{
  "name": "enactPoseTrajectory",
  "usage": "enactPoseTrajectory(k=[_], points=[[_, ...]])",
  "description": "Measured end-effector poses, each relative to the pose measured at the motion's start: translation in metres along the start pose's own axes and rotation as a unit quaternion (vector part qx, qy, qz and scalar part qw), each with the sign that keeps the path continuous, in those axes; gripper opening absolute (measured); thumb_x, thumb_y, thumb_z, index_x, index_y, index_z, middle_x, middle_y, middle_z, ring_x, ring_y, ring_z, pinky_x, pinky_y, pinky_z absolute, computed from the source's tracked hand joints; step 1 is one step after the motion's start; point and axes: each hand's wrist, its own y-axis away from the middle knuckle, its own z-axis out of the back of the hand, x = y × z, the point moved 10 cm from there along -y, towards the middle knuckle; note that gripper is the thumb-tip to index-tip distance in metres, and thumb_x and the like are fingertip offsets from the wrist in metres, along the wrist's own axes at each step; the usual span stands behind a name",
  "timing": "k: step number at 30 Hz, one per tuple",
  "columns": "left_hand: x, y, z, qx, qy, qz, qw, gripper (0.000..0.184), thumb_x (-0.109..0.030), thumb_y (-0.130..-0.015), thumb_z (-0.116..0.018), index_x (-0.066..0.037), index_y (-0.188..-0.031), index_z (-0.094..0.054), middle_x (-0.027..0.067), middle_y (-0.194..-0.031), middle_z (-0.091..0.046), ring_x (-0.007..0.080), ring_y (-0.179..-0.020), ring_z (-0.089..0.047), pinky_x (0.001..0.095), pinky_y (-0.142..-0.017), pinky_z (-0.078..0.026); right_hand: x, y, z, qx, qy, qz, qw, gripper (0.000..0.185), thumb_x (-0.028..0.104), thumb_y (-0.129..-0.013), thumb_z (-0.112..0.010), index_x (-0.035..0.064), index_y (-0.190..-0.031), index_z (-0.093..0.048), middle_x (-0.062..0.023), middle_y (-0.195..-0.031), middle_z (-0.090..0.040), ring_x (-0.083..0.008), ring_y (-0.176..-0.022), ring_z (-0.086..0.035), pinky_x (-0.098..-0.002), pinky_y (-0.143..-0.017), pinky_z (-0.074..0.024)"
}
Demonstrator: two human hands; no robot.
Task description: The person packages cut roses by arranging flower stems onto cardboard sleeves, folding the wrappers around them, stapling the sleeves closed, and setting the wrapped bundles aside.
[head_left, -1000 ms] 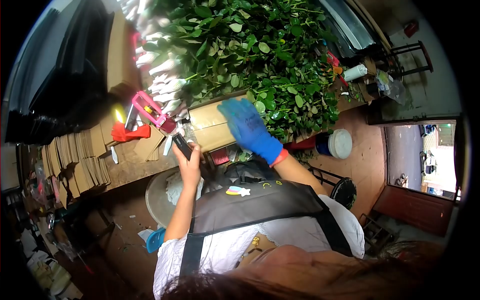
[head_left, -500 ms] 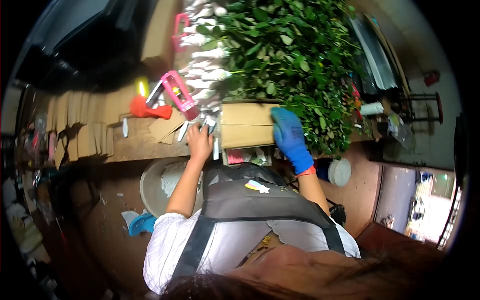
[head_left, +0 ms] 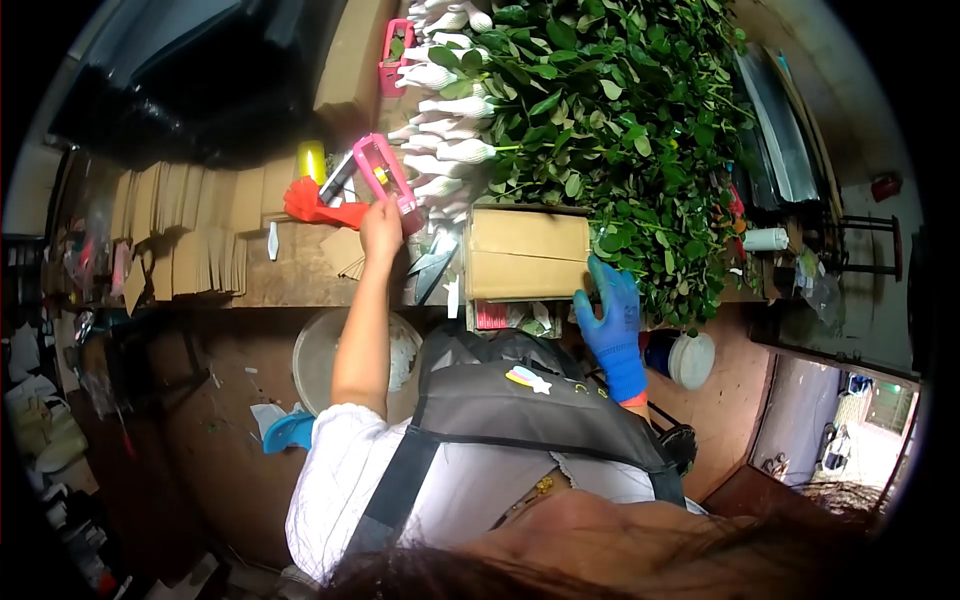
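Note:
My bare left hand (head_left: pixel 380 232) is closed at the lower end of a pink frame-shaped tool (head_left: pixel 377 165) on the wooden table (head_left: pixel 290 285); its fingertips are partly hidden. A red item (head_left: pixel 318 206) lies just left of it. My right hand (head_left: pixel 610 315), in a blue glove, is open, thumb and fingers apart, at the right front corner of a cardboard box (head_left: pixel 528 250). Between my left hand and the box lies a dark, silvery tool (head_left: pixel 434 264).
Leafy green stems (head_left: pixel 620 130) with white-netted heads (head_left: pixel 455 150) cover the back of the table. Cardboard pieces (head_left: pixel 190 205) stand at the left, near a yellow roll (head_left: pixel 312 160). Below the table edge are a large round bin (head_left: pixel 325 360) and a white bucket (head_left: pixel 691 360).
My left hand has let go of the black object and moved to the pink tool. My right hand has come off the box top to its right front corner. The view has shifted.

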Motion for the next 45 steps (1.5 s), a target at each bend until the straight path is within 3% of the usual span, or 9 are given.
enactPoseTrajectory(k=[8, 14, 24, 26, 30, 35, 39, 42, 45], points=[[-0.005, 0.040, -0.021, 0.042, -0.332, -0.086, 0.938, 0.031, -0.028, -0.098, -0.055, -0.001, -0.091, -0.068, 0.0238, -0.098, -0.068, 0.0443, -0.089, -0.066, 0.0540, -0.076, -0.051, 0.004, 0.000, 0.016, 0.010, -0.029, -0.002, 1.000, 0.053, 0.025, -0.086, -0.070, 0.0085, -0.135, -0.060, -0.0169, -0.125, -0.063, -0.0362, -0.117, -0.058, -0.0538, -0.110, -0.0366], [-0.159, 0.123, -0.042, 0.177, -0.071, -0.197, 0.962, 0.033, -0.032, -0.097, -0.057, -0.002, -0.088, -0.069, 0.0204, -0.093, -0.069, 0.0385, -0.087, -0.067, 0.0497, -0.075, -0.054, -0.008, -0.006, 0.019, 0.011, -0.028, -0.014, 0.999, 0.051, 0.024, -0.085, -0.071, 0.0085, -0.133, -0.061, -0.0165, -0.123, -0.064, -0.0363, -0.115, -0.058, -0.0526, -0.108, -0.0381], [-0.141, 0.136, -0.055, 0.198, -0.311, -0.167, 0.914, 0.048, -0.048, -0.089, -0.065, -0.006, -0.068, -0.070, 0.0168, -0.072, -0.069, 0.0353, -0.070, -0.069, 0.0466, -0.061, -0.052, 0.017, -0.011, 0.016, 0.009, -0.058, 0.041, 0.997, 0.045, 0.021, -0.086, -0.070, 0.0084, -0.128, -0.064, -0.0149, -0.118, -0.065, -0.0343, -0.114, -0.060, -0.0529, -0.109, -0.0381], [-0.113, 0.131, -0.041, 0.261, -0.211, -0.115, 0.935, 0.043, -0.047, -0.084, -0.074, -0.005, -0.075, -0.067, 0.0123, -0.071, -0.066, 0.0343, -0.071, -0.066, 0.0441, -0.066, -0.050, 0.015, -0.010, 0.013, 0.015, -0.073, 0.026, 0.997, 0.045, 0.021, -0.086, -0.069, 0.0084, -0.129, -0.064, -0.0149, -0.118, -0.066, -0.0341, -0.114, -0.060, -0.0516, -0.108, -0.0390], [-0.064, 0.066, 0.034, -0.147, -0.061, -0.087, 0.983, 0.042, -0.040, -0.087, -0.076, 0.000, -0.095, -0.064, 0.0159, -0.093, -0.065, 0.0307, -0.084, -0.063, 0.0392, -0.074, -0.050, 0.036, -0.018, -0.002, 0.104, -0.208, -0.010, 0.973, 0.046, 0.020, -0.088, -0.068, 0.0071, -0.131, -0.062, -0.0161, -0.116, -0.066, -0.0345, -0.110, -0.061, -0.0457, -0.101, -0.0452], [0.033, -0.020, -0.020, -0.007, 0.077, 0.051, 0.996, 0.033, -0.033, -0.095, -0.068, 0.000, -0.098, -0.068, 0.0087, -0.078, -0.065, 0.0195, -0.070, -0.060, 0.0349, -0.070, -0.049, 0.101, -0.030, -0.030, 0.174, -0.289, 0.060, 0.940, 0.046, 0.020, -0.092, -0.066, 0.0061, -0.135, -0.059, -0.0178, -0.113, -0.066, -0.0316, -0.100, -0.065, -0.0390, -0.090, -0.0513], [-0.045, 0.059, 0.008, -0.003, 0.210, 0.004, 0.978, 0.025, -0.024, -0.099, -0.064, -0.002, -0.087, -0.064, -0.0017, -0.073, -0.057, 0.0086, -0.069, -0.050, 0.0275, -0.065, -0.043, 0.120, -0.039, -0.096, 0.303, -0.494, -0.112, 0.807, 0.045, 0.026, -0.096, -0.064, 0.0046, -0.135, -0.059, -0.0138, -0.113, -0.068, -0.0216, -0.097, -0.066, -0.0344, -0.088, -0.0523], [-0.100, 0.147, 0.017, 0.049, 0.225, -0.047, 0.972, 0.023, -0.021, -0.102, -0.059, -0.006, -0.084, -0.059, -0.0063, -0.073, -0.050, 0.0044, -0.064, -0.042, 0.0233, -0.057, -0.037, 0.125, -0.052, -0.162, 0.320, -0.549, -0.073, 0.768, 0.041, 0.030, -0.099, -0.060, 0.0023, -0.129, -0.062, -0.0090, -0.110, -0.070, -0.0152, -0.094, -0.065, -0.0315, -0.085, -0.0529], [-0.072, 0.183, -0.007, 0.153, 0.399, 0.165, 0.889, 0.016, -0.015, -0.102, -0.054, -0.004, -0.104, -0.066, -0.0050, -0.079, -0.054, 0.0011, -0.060, -0.040, 0.0189, -0.051, -0.031, 0.131, -0.060, -0.166, 0.362, -0.532, -0.089, 0.760, 0.036, 0.029, -0.100, -0.057, 0.0005, -0.121, -0.067, -0.0067, -0.106, -0.071, -0.0137, -0.090, -0.065, -0.0305, -0.083, -0.0530]])
